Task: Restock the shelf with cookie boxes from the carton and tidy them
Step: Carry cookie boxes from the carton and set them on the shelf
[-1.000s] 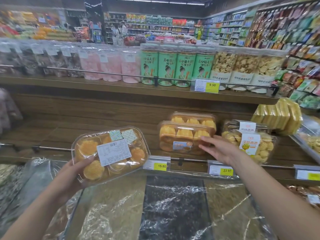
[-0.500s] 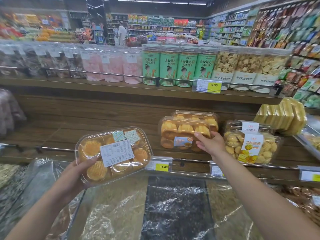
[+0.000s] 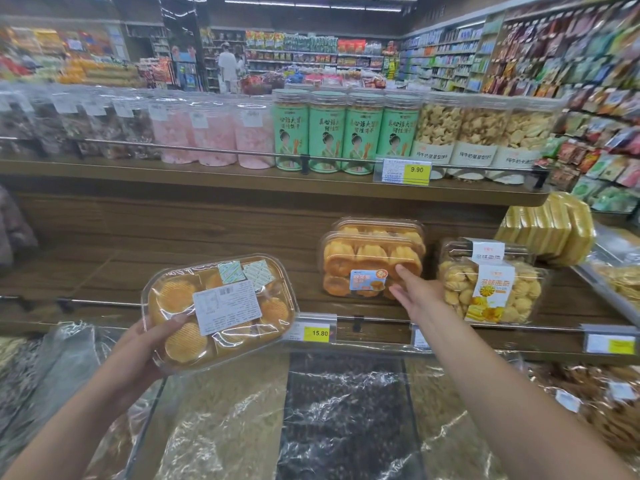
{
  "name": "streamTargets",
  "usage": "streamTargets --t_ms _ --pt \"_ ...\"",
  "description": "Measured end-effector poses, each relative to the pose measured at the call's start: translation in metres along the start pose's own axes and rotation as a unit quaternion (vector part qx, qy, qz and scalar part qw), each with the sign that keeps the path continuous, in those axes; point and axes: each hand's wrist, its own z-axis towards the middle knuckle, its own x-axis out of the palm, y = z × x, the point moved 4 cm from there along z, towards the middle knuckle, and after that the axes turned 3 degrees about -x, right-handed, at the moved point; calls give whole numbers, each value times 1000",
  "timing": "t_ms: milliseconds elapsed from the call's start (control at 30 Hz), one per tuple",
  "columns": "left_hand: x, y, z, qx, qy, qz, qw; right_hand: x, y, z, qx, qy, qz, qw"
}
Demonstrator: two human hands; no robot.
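My left hand (image 3: pixel 138 348) grips a clear plastic cookie box (image 3: pixel 221 306) from below, its white label side facing me, held in front of the wooden lower shelf (image 3: pixel 104 271). On that shelf two matching cookie boxes stand on edge, one (image 3: pixel 367 265) in front of the other (image 3: pixel 381 226). My right hand (image 3: pixel 412 289) reaches to the front box with straight fingers touching its lower right corner. No carton is in view.
A clear box of small yellow cookies (image 3: pixel 495 289) stands right of my right hand. Yellow packs (image 3: pixel 550 226) lean at the far right. Price tags (image 3: pixel 313 329) line the shelf rail. Jars (image 3: pixel 325 133) fill the upper shelf. Film-covered bulk bins (image 3: pixel 346 427) lie below.
My right hand has moved in from the shelf rail and now touches the front standing box. My left hand keeps its box in about the same place.
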Motion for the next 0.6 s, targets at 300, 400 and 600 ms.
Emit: streamTargets --t_ms 300,400,600 --pt "6 -9 -8 49 13 56 997 18 3 -28 -476 -19 -454 753" --pt "4 -8 -8 50 7 47 998 25 3 -30 -564 -49 -589 577" --pt "2 -4 -5 47 -7 19 999 42 1 -34 -583 -3 -679 446"
